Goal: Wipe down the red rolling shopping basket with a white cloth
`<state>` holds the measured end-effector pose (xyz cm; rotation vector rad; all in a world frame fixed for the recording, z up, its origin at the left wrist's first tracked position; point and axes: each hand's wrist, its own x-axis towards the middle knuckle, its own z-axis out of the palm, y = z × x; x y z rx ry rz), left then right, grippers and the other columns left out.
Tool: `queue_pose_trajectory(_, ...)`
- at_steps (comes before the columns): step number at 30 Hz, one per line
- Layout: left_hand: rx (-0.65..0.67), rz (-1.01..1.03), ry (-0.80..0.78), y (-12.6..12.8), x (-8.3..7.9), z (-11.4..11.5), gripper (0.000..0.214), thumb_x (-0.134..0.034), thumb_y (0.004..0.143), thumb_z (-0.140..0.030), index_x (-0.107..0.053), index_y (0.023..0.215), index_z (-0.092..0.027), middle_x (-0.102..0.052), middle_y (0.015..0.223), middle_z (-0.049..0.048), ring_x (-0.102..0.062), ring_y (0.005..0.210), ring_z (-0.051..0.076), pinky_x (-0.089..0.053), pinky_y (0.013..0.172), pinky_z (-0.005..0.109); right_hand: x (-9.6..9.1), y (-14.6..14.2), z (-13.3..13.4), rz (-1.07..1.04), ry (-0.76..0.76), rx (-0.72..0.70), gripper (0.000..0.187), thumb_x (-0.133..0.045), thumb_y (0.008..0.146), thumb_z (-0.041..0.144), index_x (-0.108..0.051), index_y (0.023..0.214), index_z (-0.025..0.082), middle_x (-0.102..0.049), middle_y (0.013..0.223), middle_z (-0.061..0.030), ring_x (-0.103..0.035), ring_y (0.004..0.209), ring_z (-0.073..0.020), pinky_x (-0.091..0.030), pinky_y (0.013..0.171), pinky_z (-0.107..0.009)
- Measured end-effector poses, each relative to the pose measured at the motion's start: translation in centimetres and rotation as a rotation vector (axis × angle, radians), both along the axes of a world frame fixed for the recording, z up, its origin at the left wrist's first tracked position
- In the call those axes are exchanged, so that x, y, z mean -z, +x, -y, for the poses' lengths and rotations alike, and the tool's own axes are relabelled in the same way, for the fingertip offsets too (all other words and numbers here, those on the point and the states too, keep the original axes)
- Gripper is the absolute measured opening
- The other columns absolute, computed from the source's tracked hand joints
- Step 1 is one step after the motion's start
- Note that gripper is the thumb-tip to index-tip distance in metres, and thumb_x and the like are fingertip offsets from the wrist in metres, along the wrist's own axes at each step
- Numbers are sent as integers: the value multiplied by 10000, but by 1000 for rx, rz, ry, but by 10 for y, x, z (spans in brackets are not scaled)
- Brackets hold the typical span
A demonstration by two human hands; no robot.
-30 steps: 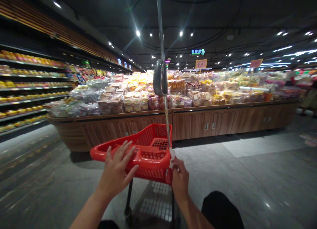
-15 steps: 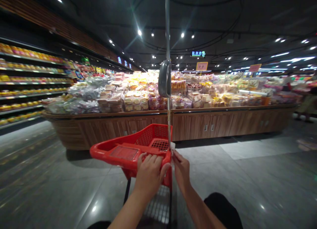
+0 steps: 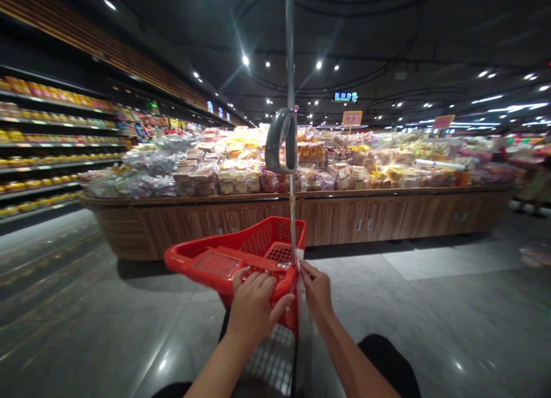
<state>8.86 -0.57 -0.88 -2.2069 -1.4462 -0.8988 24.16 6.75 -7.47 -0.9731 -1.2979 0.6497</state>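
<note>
A red plastic shopping cart (image 3: pixel 189 254) stands in front of me, angled to the left. My left hand (image 3: pixel 253 303) grips its near rim, fingers curled over the edge and thumb stuck out to the right. A shiny metal pole (image 3: pixel 293 214) rises at the cart's right corner, with a grey ring-shaped handle (image 3: pixel 272 142) partway up. Beside the foot of the pole, my right hand (image 3: pixel 316 289) pinches a small white cloth or tissue (image 3: pixel 300 254) against the cart's corner. The fingers hide most of that white piece.
Ahead runs a long wooden display counter (image 3: pixel 258 211) heaped with bagged baked goods (image 3: pixel 239 177). Shelves of jars (image 3: pixel 51 139) line the left side. Price signs (image 3: pixel 352 118) stand above the goods. A person (image 3: pixel 534 180) is at the far right. Grey tiled floor (image 3: pixel 387 306) lies around the cart.
The cart has shifted slightly right in view. The grey handle has turned and shows more of its ring, to the left of the pole. My left hand sits a little lower and further left.
</note>
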Motion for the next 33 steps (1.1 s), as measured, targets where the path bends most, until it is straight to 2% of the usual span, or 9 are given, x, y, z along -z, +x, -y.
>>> queue_pose_trajectory(4,23,18,2,-8,0,3,220,-555,779,-441,-583,782,-222,-652,781,20,-580,801,218,-295,916,450,0,13,-16,-10,8,-13,232,-582,764,283,-714,925,181,-712,960,-78,-651,927,-243,-483,879,-426)
queue_pose_trajectory(7,30,28,0,-15,-2,6,225,-577,760,-448,-591,777,-225,-657,781,12,-584,802,214,-310,910,441,-7,21,-8,-43,64,71,282,-547,790,256,-660,1033,168,-696,1000,-92,-648,903,-213,-512,809,-374)
queue_pose_trajectory(9,42,26,17,-20,-2,8,243,-581,752,-467,-591,751,-224,-657,761,10,-586,784,206,-310,921,441,-14,22,0,17,146,102,309,-527,804,211,-622,1097,187,-675,1050,-88,-633,922,-198,-507,795,-355)
queue_pose_trajectory(14,59,16,54,-29,0,10,263,-567,755,-489,-594,731,-228,-652,716,3,-582,742,189,-315,929,435,-27,12,1,427,361,-169,371,-488,801,88,-656,1070,280,-672,1084,-31,-590,1021,-191,-459,880,-375)
queue_pose_trajectory(16,63,17,55,-32,1,10,266,-567,756,-487,-592,719,-225,-649,712,5,-580,740,186,-315,933,434,-26,10,-4,495,325,-180,358,-489,811,109,-656,1075,283,-682,1061,-26,-598,998,-199,-466,866,-383)
queue_pose_trajectory(20,76,14,65,-38,1,11,265,-575,748,-489,-596,716,-226,-643,702,-1,-579,735,183,-315,936,433,-19,10,-3,464,239,-103,329,-492,802,124,-681,1034,261,-700,1003,-38,-614,933,-215,-483,833,-394)
queue_pose_trajectory(25,107,-8,65,-46,-2,14,281,-579,739,-505,-603,712,-225,-640,692,0,-573,715,181,-329,904,422,-13,9,13,422,309,-159,404,-468,772,51,-676,1037,273,-692,1023,-17,-604,918,-194,-488,827,-364)
queue_pose_trajectory(30,140,1,60,-52,-2,16,316,-593,718,-537,-606,711,-222,-642,684,0,-577,718,185,-318,900,421,-13,9,14,462,268,-47,371,-496,747,43,-700,982,246,-701,989,-43,-603,902,-212,-491,823,-390)
queue_pose_trajectory(33,152,8,69,-55,-2,16,352,-605,695,-569,-602,701,-216,-636,666,-5,-575,696,180,-320,883,415,-16,5,22,499,289,-87,407,-478,748,20,-687,1011,250,-691,1024,-31,-593,913,-206,-480,839,-386)
